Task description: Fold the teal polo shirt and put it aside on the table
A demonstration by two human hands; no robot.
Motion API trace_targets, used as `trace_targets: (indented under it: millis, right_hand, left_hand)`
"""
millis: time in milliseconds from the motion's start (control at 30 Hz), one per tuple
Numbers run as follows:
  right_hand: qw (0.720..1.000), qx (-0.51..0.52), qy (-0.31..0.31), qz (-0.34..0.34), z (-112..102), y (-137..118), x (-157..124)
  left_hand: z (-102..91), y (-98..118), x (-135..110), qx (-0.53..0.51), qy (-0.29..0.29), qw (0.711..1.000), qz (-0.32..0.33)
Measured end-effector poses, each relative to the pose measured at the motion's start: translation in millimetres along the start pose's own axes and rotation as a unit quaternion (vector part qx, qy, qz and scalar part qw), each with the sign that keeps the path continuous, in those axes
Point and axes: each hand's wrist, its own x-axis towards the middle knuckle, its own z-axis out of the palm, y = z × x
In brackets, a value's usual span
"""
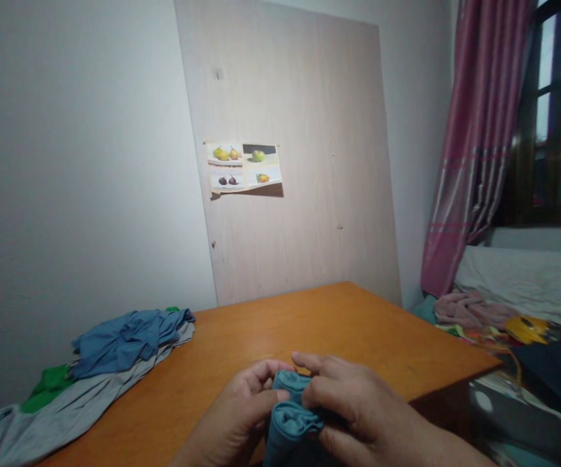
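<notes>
A teal piece of cloth (292,421), rolled into a tight bundle with its coiled ends showing, is between my hands at the near side of the table. My left hand (241,405) grips it from the left, thumb on the near roll and fingers curled behind. From the right, my right hand (353,402) closes on the roll, its index finger reaching over the top and its thumb low against the side. What kind of garment the cloth is cannot be made out. The bundle's lower part runs out of the picture.
Under my hands is an orange-brown wooden table (270,324). Crumpled blue cloth (124,340), grey cloth (80,405) and green cloth (49,386) lie at its left edge. To the right are a pink towel (475,308) and other piled things. A fruit poster (244,167) hangs on the board behind.
</notes>
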Motion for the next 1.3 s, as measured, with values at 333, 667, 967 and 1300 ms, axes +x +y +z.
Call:
trace_targets:
  millis: [333, 667, 967, 1300]
  right_hand:
    - [0.999, -0.011, 0.025, 0.024, 9, 9, -3]
    - [0.996, 0.025, 0.065, 0.051, 18, 13, 2]
    - [0.98, 0.11, 0.015, 0.165, -4, 18, -7]
    - [0.984, 0.1, 0.005, 0.151, -1, 25, -3]
  left_hand:
    - [-1.3, -6, 2, 0.067, 0.046, 0.996, 0.043]
    - [3.2, -13, -8, 0.09, 0.005, 0.991, 0.099]
    - [6.7, -11, -17, -0.019, 0.088, 0.994, 0.063]
    - [2.8, -17, -7, -0.014, 0.064, 0.995, 0.071]
